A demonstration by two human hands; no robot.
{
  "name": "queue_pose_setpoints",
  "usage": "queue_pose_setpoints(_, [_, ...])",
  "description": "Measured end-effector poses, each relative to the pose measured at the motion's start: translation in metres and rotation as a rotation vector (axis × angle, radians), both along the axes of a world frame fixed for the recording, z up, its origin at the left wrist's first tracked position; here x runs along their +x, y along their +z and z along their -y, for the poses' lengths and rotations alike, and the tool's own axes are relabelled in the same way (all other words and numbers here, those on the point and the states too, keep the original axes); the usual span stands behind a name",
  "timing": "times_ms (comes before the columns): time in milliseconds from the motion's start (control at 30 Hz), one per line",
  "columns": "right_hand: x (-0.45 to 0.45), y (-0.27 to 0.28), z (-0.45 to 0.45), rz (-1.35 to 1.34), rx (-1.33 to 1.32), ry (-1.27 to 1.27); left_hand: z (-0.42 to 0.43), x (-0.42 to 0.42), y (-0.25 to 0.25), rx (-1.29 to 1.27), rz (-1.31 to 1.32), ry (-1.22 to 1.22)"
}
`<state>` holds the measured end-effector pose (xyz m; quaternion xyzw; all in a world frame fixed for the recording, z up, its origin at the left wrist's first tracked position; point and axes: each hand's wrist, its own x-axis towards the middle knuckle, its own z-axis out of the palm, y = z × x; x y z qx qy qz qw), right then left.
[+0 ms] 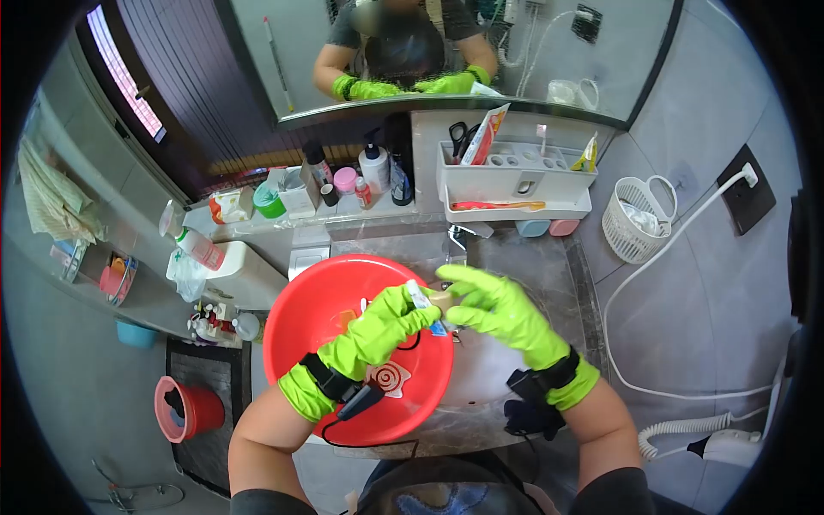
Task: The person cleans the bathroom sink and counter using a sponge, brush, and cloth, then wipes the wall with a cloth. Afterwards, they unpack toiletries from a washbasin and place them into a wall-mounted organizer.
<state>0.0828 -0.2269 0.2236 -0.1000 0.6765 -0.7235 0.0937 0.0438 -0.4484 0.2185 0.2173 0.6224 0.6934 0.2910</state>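
Note:
My left hand point(373, 330), in a bright green rubber glove, is closed on a slim white-and-blue tube point(421, 296) held tilted above the basin's right side. A small tan rounded piece point(441, 300) shows between the tube and my right hand point(502, 313). That hand wears a matching glove, its fingers apart and stretched toward the tan piece; I cannot tell whether they touch it. Under my left hand stands a red plastic basin point(292, 322). Inside it are a white piece with a red spiral point(389, 378) and a small orange item point(347, 318), partly covered by my glove.
The basin overlaps a sink point(481, 373) with a faucet point(457, 245). Behind are bottles point(374, 167) on a ledge and a white toothbrush holder point(515, 180) below a mirror. A white basket point(631, 232) and cable point(609, 330) are right; a red bucket point(202, 410) is lower left.

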Motion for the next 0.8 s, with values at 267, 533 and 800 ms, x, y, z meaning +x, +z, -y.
queue_pose_setpoints(267, [0.004,-0.027,-0.006,0.082,-0.168,-0.155,-0.031,0.013,-0.007,-0.04,0.15,0.142])
queue_pose_setpoints(533, [-0.056,0.001,-0.078,-0.31,-0.154,-0.581,-0.066,-0.012,0.004,-0.02,0.05,0.264])
queue_pose_setpoints(800, [-0.127,-0.023,-0.118,-0.425,-0.05,-0.543,-0.106,-0.106,-0.02,-0.266,-0.734,0.509])
